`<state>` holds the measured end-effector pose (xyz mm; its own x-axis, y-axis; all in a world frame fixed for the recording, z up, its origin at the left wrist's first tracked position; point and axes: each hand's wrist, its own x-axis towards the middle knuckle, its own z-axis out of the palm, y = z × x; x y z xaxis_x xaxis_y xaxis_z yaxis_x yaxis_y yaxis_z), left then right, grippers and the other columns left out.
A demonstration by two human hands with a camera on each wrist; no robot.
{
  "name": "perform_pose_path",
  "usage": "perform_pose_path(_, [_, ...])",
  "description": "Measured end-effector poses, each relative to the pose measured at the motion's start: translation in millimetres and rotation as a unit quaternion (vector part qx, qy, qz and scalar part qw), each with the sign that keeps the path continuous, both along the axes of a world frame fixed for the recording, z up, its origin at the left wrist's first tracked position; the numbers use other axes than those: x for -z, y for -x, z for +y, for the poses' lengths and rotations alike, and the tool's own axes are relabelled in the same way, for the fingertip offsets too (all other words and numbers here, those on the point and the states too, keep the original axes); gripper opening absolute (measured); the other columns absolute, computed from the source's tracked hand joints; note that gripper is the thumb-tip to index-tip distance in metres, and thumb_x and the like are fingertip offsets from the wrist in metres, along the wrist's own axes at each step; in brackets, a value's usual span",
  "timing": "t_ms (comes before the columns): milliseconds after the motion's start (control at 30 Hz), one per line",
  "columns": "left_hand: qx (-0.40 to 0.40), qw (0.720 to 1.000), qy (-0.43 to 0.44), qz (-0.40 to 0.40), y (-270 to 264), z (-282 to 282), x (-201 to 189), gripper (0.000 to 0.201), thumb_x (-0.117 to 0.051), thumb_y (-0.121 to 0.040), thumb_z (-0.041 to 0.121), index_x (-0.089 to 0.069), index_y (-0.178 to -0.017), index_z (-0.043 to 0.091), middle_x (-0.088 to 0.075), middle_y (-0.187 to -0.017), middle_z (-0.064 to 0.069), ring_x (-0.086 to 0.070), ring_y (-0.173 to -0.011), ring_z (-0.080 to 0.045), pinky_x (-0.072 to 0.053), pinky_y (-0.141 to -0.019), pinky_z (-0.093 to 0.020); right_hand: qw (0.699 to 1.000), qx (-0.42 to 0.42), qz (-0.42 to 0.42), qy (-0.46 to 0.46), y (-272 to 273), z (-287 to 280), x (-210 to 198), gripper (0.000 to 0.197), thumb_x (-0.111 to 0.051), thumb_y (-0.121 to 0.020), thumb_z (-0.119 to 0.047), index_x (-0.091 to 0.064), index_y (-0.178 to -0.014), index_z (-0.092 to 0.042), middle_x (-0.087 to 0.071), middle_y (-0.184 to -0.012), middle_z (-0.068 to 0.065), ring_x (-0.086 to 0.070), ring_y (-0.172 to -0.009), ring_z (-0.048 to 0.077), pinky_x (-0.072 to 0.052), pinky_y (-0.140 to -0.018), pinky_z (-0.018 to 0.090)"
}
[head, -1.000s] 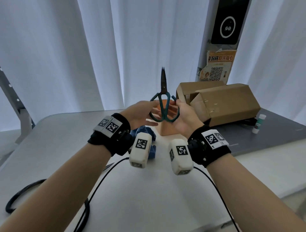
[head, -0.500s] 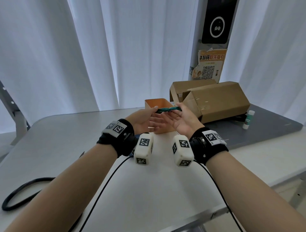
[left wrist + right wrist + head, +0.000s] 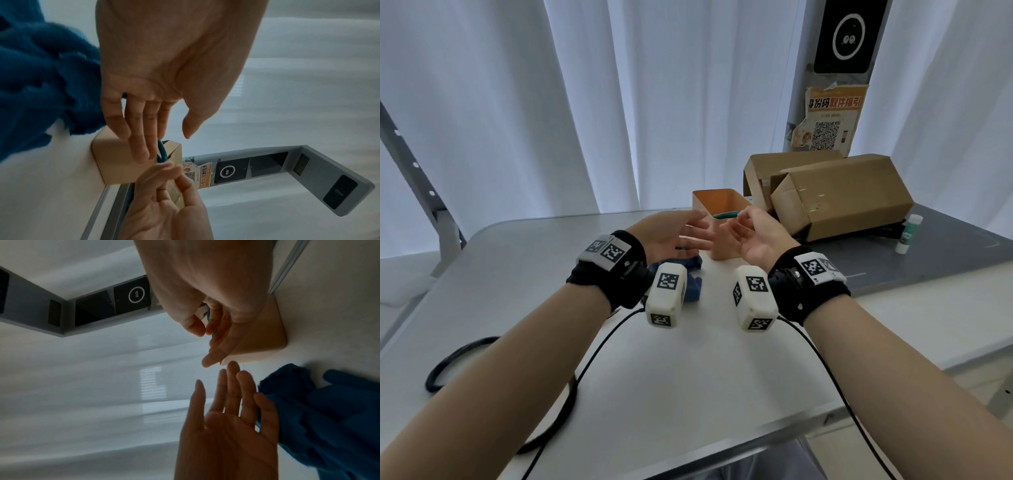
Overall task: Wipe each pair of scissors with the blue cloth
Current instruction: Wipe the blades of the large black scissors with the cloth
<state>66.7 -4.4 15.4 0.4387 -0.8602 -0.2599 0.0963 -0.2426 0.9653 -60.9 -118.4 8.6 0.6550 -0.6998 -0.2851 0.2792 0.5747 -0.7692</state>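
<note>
The scissors [image 3: 726, 215], likely stiff, sharp and light, sit handles-up in the orange box [image 3: 717, 240] at twelve o'clock, their teal loop pinched by the right hand [image 3: 753, 236]; the left hand [image 3: 671, 233] hovers with straight fingers.

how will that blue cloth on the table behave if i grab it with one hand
The blue cloth lies crumpled in soft folds, so it will probably go floppy and drape when lifted. Its fluffy pile in the left wrist view suggests an easy, non-slip grip. It looks light and unlikely to roll, though a hanging corner might drag on the table.
</note>
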Motion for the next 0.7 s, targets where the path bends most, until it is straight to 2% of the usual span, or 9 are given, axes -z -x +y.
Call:
perform_pose_path(67, [-0.003, 1.0, -0.004, -0.005, -4, 10, -4, 0.027, -0.056, -0.099, 0.037, -0.059, -0.108, 0.012, -0.075, -0.097, -0.005, -0.072, -0.084, -0.016, -0.053, -0.077, -0.027, 0.999, -0.019, 0.031, 0.017, -4, 10, -1, 0.007, -0.05, -0.093, -0.004, -0.054, -0.087, -0.004, -0.053, -0.078, 0.01, -0.056, -0.069, 0.016, -0.056, -0.049, 0.024])
perform_pose_path(133, [-0.015, 0.999, -0.015, -0.035, -8, 23, -9, 0.029, -0.059, -0.098, 0.037, -0.061, -0.111, 0.011, -0.073, -0.095, -0.003, -0.07, -0.081, -0.014, -0.054, -0.073, -0.025, 0.997, -0.041, 0.062, 0.035, -11, 22, -1, 0.01, -0.054, -0.092, -0.008, -0.055, -0.083, -0.005, -0.055, -0.079, 0.01, -0.056, -0.067, 0.017, -0.054, -0.048, 0.023])
perform_pose_path(267, [-0.014, 0.984, -0.064, -0.165, -17, 49, -17, 0.03, -0.062, -0.096, 0.031, -0.066, -0.115, 0.008, -0.07, -0.098, -0.006, -0.066, -0.078, -0.014, -0.053, -0.069, -0.023, 0.984, -0.111, 0.112, 0.087, -24, 47, 3, 0.011, -0.058, -0.091, -0.014, -0.058, -0.084, -0.007, -0.059, -0.084, 0.011, -0.058, -0.07, 0.019, -0.053, -0.05, 0.022])
perform_pose_path(367, [0.013, 0.961, -0.121, -0.248, -26, 68, -17, 0.025, -0.065, -0.095, 0.026, -0.066, -0.112, 0.007, -0.072, -0.096, -0.005, -0.068, -0.082, -0.015, -0.054, -0.074, -0.025, 0.957, -0.184, 0.164, 0.155, -30, 68, 5, 0.008, -0.058, -0.09, -0.011, -0.062, -0.087, -0.005, -0.063, -0.082, 0.01, -0.061, -0.071, 0.018, -0.055, -0.055, 0.023])
perform_pose_path(467, [0.038, 0.936, -0.18, -0.3, -35, 86, -16, 0.022, -0.069, -0.092, 0.022, -0.068, -0.108, 0.008, -0.073, -0.095, -0.005, -0.07, -0.082, -0.014, -0.055, -0.074, -0.025, 0.928, -0.21, 0.22, 0.217, -35, 83, 8, 0.01, -0.06, -0.089, -0.014, -0.063, -0.092, -0.005, -0.065, -0.082, 0.009, -0.063, -0.072, 0.018, -0.055, -0.058, 0.024])
perform_pose_path(600, [0.07, 0.882, -0.278, -0.373, -41, 101, -12, 0.018, -0.076, -0.086, 0.019, -0.071, -0.099, 0.009, -0.074, -0.088, -0.001, -0.07, -0.08, -0.012, -0.055, -0.073, -0.024, 0.909, -0.238, 0.243, 0.239, -36, 95, 12, 0.027, -0.062, -0.09, -0.016, -0.062, -0.112, -0.001, -0.066, -0.097, 0.014, -0.067, -0.078, 0.022, -0.057, -0.056, 0.026])
perform_pose_path(700, [0.094, 0.844, -0.347, -0.399, -43, 113, -12, 0.018, -0.08, -0.082, 0.02, -0.071, -0.095, 0.011, -0.074, -0.089, -0.002, -0.07, -0.083, -0.014, -0.055, -0.077, -0.026, 0.893, -0.277, 0.251, 0.25, -35, 108, 13, 0.028, -0.062, -0.091, -0.016, -0.061, -0.115, -0.002, -0.066, -0.1, 0.014, -0.066, -0.081, 0.022, -0.055, -0.052, 0.024])
